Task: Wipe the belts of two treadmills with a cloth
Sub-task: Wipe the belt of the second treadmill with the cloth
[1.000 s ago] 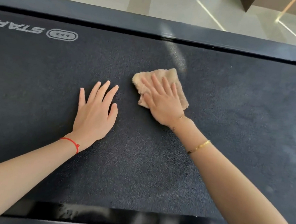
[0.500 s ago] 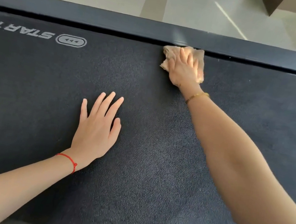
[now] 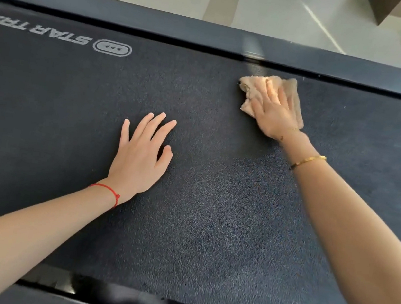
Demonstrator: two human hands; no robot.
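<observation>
The fingers (image 3: 158,128) of the left hand (image 3: 139,159) lie straight and slightly spread, flat on the treadmill belt (image 3: 211,217), holding nothing; the hand seems to serve as a prop for the body's weight. A red string bracelet (image 3: 110,192) circles that wrist. Nearer than the hands, the glossy near side rail (image 3: 99,291) of the treadmill runs along the belt's edge.

Farther out and to the right, the right hand (image 3: 274,115) presses flat on a beige cloth (image 3: 252,88), its fingers extended on top of the fabric rather than curled round it. A gold bracelet (image 3: 308,161) sits on that forearm. The cloth lies bunched on the belt, close to the far side rail (image 3: 210,32) but apart from it. White lettering and a logo (image 3: 112,48) are printed on the belt to the left.

The cloth looks soft, light and fluffy, likely to fold and ride up under a sliding palm, so a broad flat press over its middle suits it best, with the fingers covering the leading edge to keep it spread. The belt's textured surface probably drags on the fabric and gives good friction. Beyond the treadmill is a pale tiled floor (image 3: 264,4).
</observation>
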